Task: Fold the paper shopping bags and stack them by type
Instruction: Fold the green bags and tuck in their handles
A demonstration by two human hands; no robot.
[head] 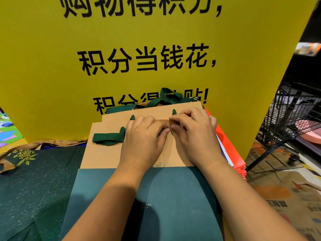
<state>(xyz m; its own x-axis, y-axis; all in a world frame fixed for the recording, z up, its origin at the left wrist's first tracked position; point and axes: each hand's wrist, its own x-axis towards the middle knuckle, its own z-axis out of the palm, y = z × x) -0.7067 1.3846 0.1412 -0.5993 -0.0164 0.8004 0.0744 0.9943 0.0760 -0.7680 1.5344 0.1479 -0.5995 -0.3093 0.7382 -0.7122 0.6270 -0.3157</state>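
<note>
Head view: the kraft-and-teal bag [104,153] is lying flat on top of a pile in front of the yellow sign [52,66], with orange bags [232,153] showing beneath it at the right. The left hand [142,138] is pinching the green ribbon handle [107,138] at mid-panel. The right hand [196,134] is pinching a small kraft fold of the bag just beside it.

Judgement: the card is handling as light, stiff and crease-holding, and the ribbon as soft and springing loose. Best hold is flat pressure along the folds, with the side edges for lifting.

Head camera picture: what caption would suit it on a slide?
Left hand pinches the green ribbon handle of a flattened paper bag; right hand touches the bag beside it.
</note>
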